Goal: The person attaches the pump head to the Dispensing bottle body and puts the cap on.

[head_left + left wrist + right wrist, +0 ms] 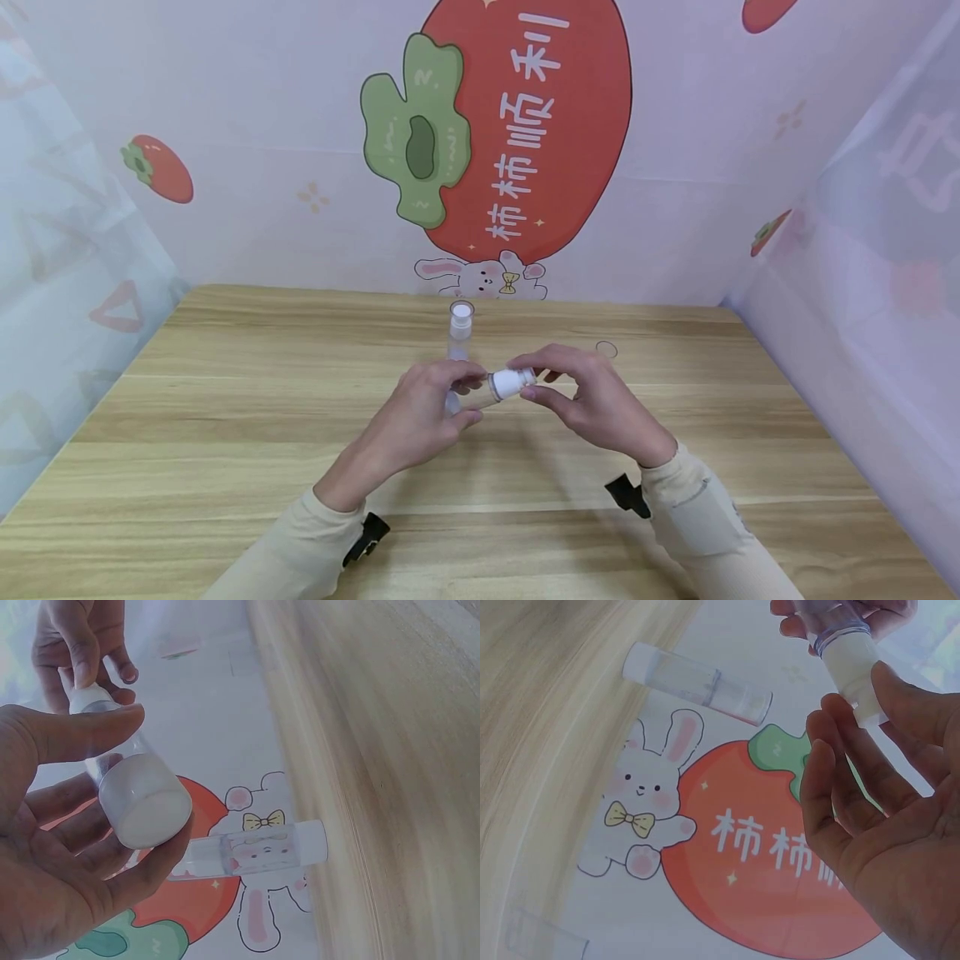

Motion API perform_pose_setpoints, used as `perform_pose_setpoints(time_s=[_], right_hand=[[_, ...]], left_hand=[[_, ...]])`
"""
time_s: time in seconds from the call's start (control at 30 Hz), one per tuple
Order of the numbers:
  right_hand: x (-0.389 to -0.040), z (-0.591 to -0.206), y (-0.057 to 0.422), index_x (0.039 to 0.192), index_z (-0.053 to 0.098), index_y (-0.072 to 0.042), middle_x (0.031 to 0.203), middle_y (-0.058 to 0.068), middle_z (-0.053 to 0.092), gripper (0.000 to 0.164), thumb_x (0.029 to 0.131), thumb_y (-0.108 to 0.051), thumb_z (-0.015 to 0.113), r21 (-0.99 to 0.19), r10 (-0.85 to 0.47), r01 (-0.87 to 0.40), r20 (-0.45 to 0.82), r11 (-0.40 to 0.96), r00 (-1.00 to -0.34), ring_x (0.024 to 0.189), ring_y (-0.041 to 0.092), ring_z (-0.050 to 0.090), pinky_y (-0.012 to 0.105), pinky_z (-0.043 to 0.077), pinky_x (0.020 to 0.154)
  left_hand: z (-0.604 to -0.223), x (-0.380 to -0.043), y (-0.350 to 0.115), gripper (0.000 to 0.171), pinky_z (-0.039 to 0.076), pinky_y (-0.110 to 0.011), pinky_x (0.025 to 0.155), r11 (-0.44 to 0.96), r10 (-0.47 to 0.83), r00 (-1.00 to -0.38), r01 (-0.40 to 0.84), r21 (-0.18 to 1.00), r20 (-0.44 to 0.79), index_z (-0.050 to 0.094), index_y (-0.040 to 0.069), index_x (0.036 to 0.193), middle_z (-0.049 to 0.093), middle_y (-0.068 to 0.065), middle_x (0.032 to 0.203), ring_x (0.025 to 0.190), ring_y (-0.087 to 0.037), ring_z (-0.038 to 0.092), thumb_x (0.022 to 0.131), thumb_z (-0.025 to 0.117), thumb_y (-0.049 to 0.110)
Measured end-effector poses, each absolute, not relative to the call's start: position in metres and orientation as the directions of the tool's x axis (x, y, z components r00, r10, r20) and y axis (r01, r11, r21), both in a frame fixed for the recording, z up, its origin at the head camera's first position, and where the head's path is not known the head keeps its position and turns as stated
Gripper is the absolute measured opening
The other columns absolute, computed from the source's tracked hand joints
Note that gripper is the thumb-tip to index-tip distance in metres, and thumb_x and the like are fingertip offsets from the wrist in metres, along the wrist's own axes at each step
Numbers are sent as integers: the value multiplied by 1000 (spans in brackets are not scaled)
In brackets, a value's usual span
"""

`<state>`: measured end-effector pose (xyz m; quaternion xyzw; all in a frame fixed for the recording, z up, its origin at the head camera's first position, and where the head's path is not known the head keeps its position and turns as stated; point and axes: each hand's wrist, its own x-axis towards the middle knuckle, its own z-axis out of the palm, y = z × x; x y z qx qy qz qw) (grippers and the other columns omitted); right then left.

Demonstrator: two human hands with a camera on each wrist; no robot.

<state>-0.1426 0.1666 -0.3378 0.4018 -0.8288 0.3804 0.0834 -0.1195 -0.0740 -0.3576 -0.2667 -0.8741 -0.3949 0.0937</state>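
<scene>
A small clear pump bottle (508, 383) with a white collar and a white base is held tilted above the table. My left hand (420, 412) grips its body, thumb on one side and fingers curled round the other. The thumb and fingertips of my right hand (603, 408) pinch the white pump head (866, 709) at the other end. Just behind my left hand, a second, similar bottle (461, 323) stands upright on the table, partly hidden by that hand in the head view. Its whole length shows in the left wrist view.
A clear cap (547, 934) stands on the wooden table (225, 417), right of the standing bottle; only its round outline shows in the head view. Behind the table hangs a white sheet (285, 108) printed with persimmons and a rabbit. More sheeting hangs at both sides.
</scene>
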Motion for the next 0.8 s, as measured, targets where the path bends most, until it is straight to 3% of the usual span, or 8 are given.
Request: perform_pose_setpoints(time_s=[0.8], right_hand=[[-143, -341, 165, 119, 73, -10, 106, -5, 73, 29, 90, -7, 78, -579, -575, -692, 415, 431, -705, 87, 9, 66, 31, 57, 78]], left_hand=[[-356, -117, -73, 42, 59, -44, 77, 628, 366, -793, 597, 499, 488, 74, 3, 108, 74, -8, 106, 95, -27, 71, 70, 90, -4]])
